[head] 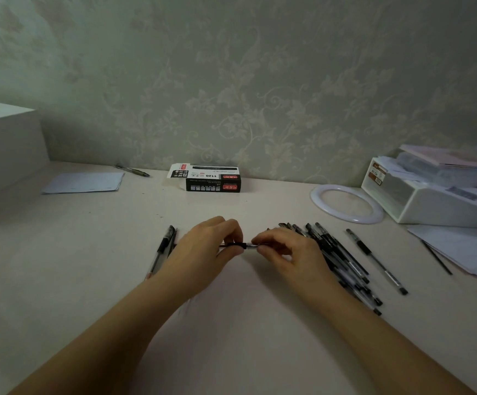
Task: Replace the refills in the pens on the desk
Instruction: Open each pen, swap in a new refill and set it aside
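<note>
Now both hands hold one pen [245, 246] level above the desk [231, 323]; left grip [203, 252] pinches the dark end, right grip [284, 252] the clear barrel; prob. best to twist w/o bending; approx. eight pens [342, 263] heaped just right of the right grip, one pen [161, 249] left of the left grip; one box [207, 179] beyond.

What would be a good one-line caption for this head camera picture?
Both hands, left hand and right hand, hold one pen over the desk, beside a pile of pens.
</note>
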`<action>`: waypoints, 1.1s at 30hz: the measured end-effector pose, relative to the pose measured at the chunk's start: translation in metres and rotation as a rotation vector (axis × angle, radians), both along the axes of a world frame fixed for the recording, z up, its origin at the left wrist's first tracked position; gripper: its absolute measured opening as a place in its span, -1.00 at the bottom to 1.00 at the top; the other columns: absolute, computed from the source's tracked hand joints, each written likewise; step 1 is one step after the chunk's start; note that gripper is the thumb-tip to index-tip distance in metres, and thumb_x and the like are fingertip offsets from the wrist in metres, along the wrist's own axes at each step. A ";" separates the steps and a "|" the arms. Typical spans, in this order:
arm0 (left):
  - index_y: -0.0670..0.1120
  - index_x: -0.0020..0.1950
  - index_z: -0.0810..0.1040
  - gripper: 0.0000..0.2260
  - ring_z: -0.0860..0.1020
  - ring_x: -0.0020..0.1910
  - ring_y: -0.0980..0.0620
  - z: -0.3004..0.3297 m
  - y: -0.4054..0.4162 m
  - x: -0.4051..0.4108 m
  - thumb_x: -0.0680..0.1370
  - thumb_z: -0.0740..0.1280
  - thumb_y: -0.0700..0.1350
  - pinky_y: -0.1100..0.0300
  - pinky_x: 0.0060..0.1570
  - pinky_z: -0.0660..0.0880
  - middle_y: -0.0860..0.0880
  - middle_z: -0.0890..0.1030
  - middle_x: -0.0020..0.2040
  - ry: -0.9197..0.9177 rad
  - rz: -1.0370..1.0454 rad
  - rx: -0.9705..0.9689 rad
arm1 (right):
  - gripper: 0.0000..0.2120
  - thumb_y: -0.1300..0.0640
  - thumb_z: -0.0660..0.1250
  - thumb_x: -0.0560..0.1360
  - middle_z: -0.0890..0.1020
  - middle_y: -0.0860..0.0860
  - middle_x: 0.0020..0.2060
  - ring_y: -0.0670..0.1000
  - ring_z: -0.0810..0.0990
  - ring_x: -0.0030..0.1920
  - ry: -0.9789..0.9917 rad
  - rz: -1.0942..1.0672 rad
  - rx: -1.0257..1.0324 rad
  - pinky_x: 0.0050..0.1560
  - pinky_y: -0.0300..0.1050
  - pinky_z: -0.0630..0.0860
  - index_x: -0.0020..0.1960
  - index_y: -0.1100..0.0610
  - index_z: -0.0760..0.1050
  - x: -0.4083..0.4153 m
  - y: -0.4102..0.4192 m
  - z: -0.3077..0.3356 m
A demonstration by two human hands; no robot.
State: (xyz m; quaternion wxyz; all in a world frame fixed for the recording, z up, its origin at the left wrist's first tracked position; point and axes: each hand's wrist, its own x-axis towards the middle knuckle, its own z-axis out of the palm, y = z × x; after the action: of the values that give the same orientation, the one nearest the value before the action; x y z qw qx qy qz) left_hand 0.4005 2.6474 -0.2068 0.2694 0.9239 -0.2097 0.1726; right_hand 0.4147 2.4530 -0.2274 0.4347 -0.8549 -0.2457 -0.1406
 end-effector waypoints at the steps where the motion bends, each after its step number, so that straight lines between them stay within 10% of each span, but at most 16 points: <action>1: 0.01 -0.05 0.53 -0.97 0.45 -0.19 0.18 0.000 0.000 -0.001 0.55 0.33 -0.06 0.38 -0.23 0.31 0.15 0.48 -0.15 -0.009 -0.006 -0.007 | -0.87 0.22 0.40 0.53 0.67 -0.08 -0.09 -0.13 0.62 -0.03 0.028 0.001 0.025 0.00 -0.33 0.51 0.03 0.08 0.67 0.000 -0.001 0.000; 22: -0.01 -0.03 0.54 -0.94 0.48 -0.20 0.10 0.005 -0.005 -0.004 0.56 0.33 -0.05 0.19 -0.15 0.46 0.05 0.48 -0.10 -0.075 0.122 -0.115 | -0.81 0.19 0.41 0.52 0.69 -0.11 -0.10 -0.17 0.64 -0.11 0.045 -0.074 0.178 -0.03 -0.36 0.53 0.12 0.05 0.64 -0.001 0.008 0.006; 33: -0.15 -0.01 0.42 -0.88 0.45 -0.14 -0.11 0.005 0.068 0.013 0.61 0.18 -0.10 0.08 -0.18 0.38 -0.10 0.48 -0.11 0.326 0.796 0.139 | -0.85 -0.02 0.38 0.51 0.50 -0.07 -0.17 0.00 0.46 -0.10 -0.116 -0.543 -0.451 -0.10 -0.05 0.47 -0.10 0.05 0.52 -0.001 -0.015 0.006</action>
State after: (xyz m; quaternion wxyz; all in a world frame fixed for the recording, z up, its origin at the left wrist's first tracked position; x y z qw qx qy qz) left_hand 0.4138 2.7155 -0.2015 0.1488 0.9638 0.1971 0.1003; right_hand 0.4138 2.4382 -0.2214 0.1673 -0.9541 -0.0589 -0.2413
